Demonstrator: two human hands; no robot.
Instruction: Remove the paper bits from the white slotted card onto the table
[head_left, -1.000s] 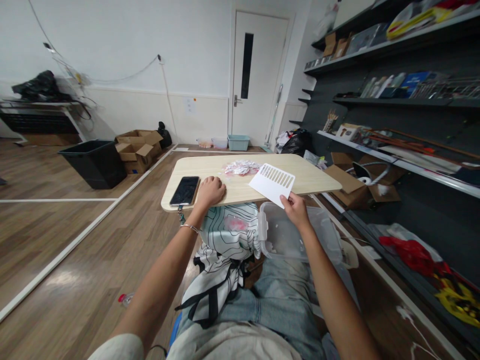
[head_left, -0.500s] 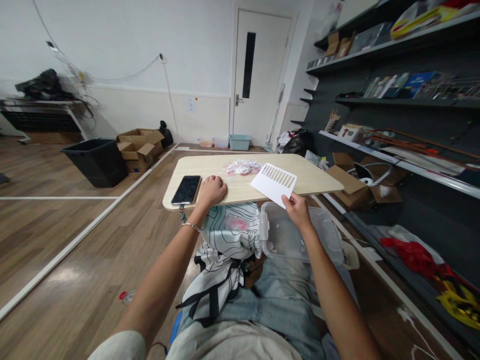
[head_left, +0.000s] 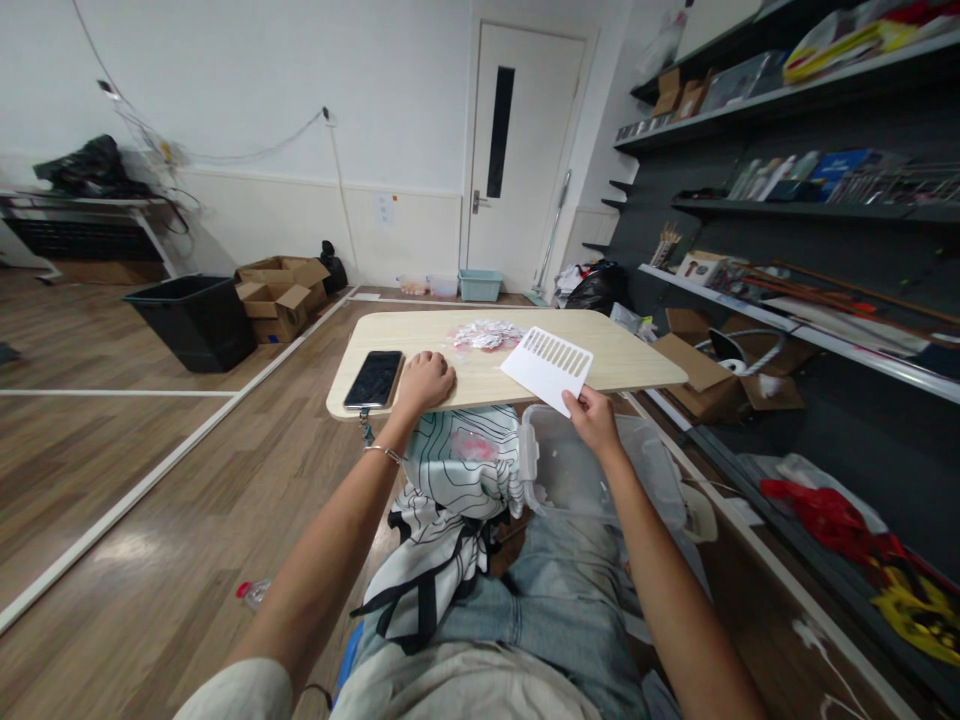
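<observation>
My right hand (head_left: 592, 418) pinches the near corner of a white card with a row of slots (head_left: 547, 366), held over the near right part of a light wooden tabletop (head_left: 615, 355). My left hand (head_left: 424, 380) rests as a closed fist on the tabletop's near edge; what it holds, if anything, is hidden. A black phone (head_left: 373, 379) lies just left of that fist. A pile of small pink and white pieces (head_left: 486, 334) sits further back on the table.
A clear plastic box (head_left: 585, 470) and a patterned white cloth bag (head_left: 450, 480) sit below the table by my knees. Dark shelves (head_left: 787, 200) line the right wall. A black bin (head_left: 191, 322) and cardboard boxes (head_left: 277, 295) stand on the floor at left. A white door (head_left: 517, 160) is ahead.
</observation>
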